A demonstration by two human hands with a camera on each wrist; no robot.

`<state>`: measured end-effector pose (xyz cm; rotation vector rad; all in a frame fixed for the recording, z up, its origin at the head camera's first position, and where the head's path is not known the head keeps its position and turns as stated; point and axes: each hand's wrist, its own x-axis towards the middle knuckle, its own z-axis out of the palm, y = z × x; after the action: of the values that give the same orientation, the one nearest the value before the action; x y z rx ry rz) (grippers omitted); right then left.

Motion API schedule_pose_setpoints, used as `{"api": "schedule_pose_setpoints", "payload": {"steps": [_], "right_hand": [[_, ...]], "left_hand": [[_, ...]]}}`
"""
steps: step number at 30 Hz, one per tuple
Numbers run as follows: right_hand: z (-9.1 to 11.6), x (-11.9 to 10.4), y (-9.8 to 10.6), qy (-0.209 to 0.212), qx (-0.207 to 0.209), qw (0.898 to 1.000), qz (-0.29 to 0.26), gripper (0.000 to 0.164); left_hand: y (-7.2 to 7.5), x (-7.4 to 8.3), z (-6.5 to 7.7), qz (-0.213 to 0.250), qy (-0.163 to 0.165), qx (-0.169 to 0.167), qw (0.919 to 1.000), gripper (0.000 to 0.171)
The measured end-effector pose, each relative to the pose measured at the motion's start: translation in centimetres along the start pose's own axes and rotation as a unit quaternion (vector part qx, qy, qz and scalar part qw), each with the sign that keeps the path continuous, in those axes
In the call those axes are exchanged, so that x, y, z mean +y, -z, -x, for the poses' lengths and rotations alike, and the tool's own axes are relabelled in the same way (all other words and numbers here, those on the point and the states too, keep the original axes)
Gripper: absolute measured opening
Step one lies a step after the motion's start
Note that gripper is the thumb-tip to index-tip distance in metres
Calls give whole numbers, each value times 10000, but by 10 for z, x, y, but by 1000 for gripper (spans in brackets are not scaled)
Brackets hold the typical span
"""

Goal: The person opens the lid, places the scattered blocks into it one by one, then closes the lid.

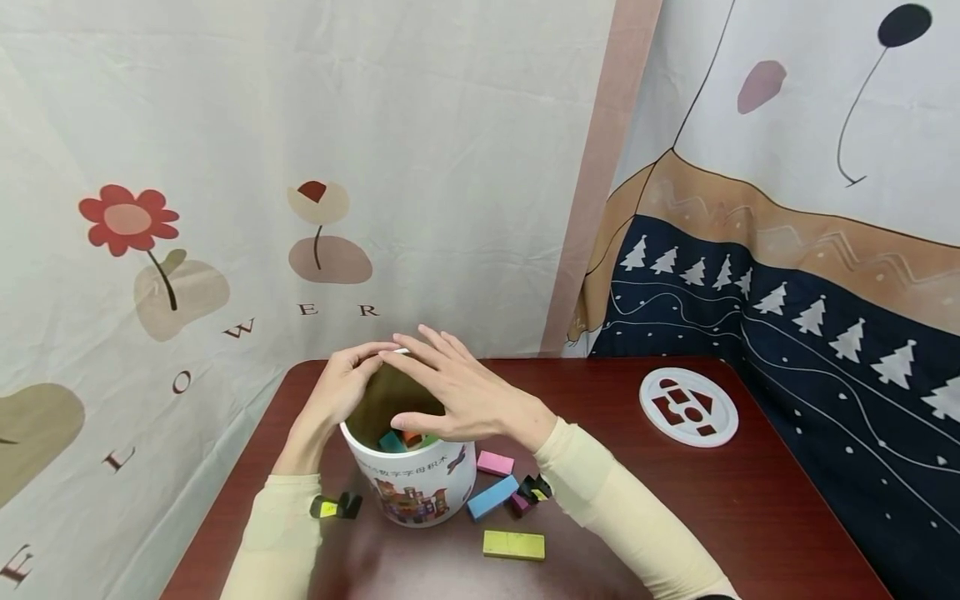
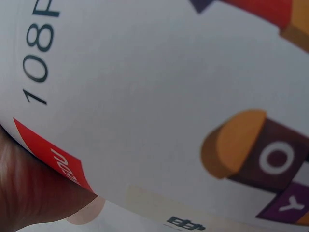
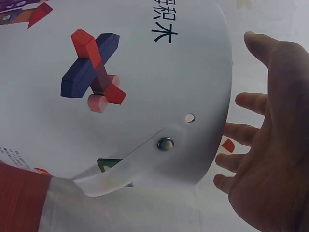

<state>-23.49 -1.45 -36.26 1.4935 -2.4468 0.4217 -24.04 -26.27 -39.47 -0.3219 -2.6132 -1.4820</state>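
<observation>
On the table (image 1: 600, 417), tub (image 1: 423, 483) stands upright below and between my hands, blocks (image 1: 392, 442) inside, right hand (image 1: 468, 398) spread over it holding nothing, left hand (image 1: 341, 387) nearer its rim, can't tell if gripping.

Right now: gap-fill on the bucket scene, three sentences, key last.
The white cylindrical printed bucket stands on a reddish-brown ____.
Of the person's left hand and right hand, the ____ one is nearer the round white disc with cut-out shapes.
Among the pink rectangular block, blue rectangular block and yellow rectangular block, nearest the person is the ____ one.
Missing words: table; right; yellow.
</observation>
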Motion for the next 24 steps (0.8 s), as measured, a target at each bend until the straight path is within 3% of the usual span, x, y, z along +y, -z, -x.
{"api": "schedule_pose_setpoints", "payload": {"steps": [24], "right_hand": [[70,21,-4,-340,479,9969,-530,84]], "left_hand": [[-1,4,1,124,200,9,9997,34]]}}
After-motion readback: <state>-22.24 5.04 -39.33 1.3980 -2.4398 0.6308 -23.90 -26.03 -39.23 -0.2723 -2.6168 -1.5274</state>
